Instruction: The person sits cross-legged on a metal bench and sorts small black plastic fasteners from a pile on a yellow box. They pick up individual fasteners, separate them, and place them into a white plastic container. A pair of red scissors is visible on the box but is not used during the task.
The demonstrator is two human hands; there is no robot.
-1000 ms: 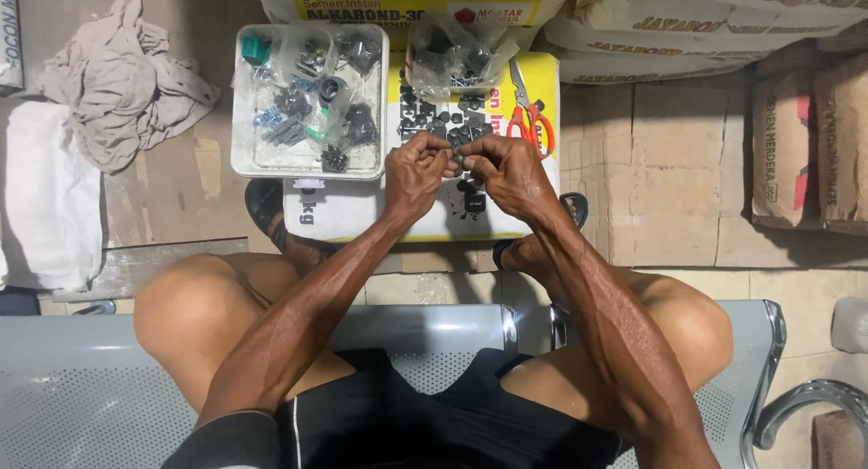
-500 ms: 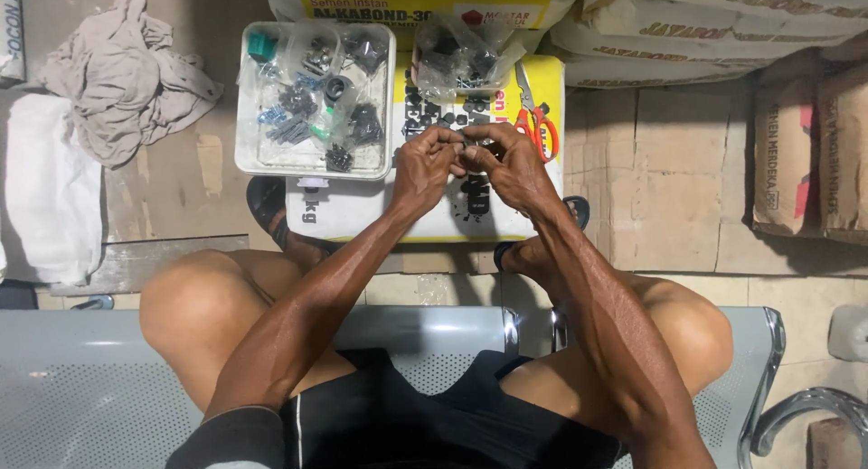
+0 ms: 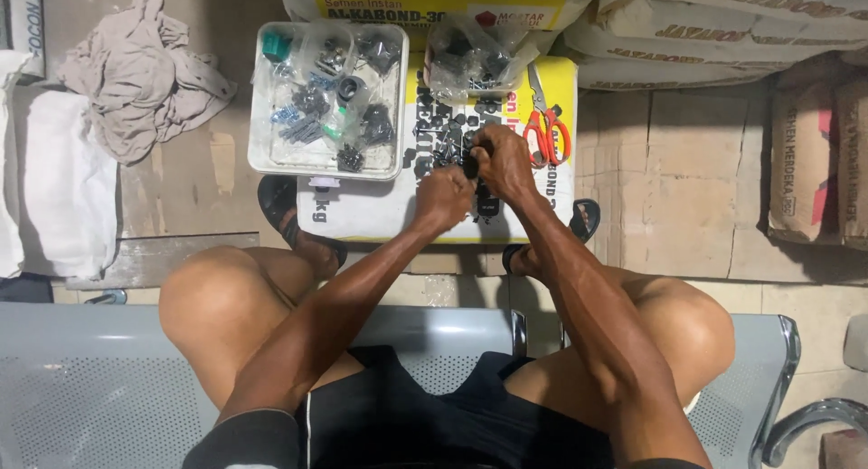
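Note:
My left hand (image 3: 443, 198) and my right hand (image 3: 502, 160) meet over a pile of small black parts (image 3: 443, 135) lying on a yellow and white sack (image 3: 362, 211). Both pinch one small black part (image 3: 470, 166) between the fingertips. The pile is partly hidden under my hands. A clear plastic bag of dark parts (image 3: 466, 58) sits just beyond the pile.
A white tray (image 3: 262, 166) with bagged screws and fittings stands at the left of the sack. Red-handled scissors (image 3: 545, 126) lie to the right. Crumpled cloths (image 3: 136, 71) lie at far left. Stacked sacks (image 3: 723, 26) line the back. I sit on a grey metal bench (image 3: 90, 388).
Both hands have shifted slightly right and closer together over the pile. The left hand now sits lower than the right.

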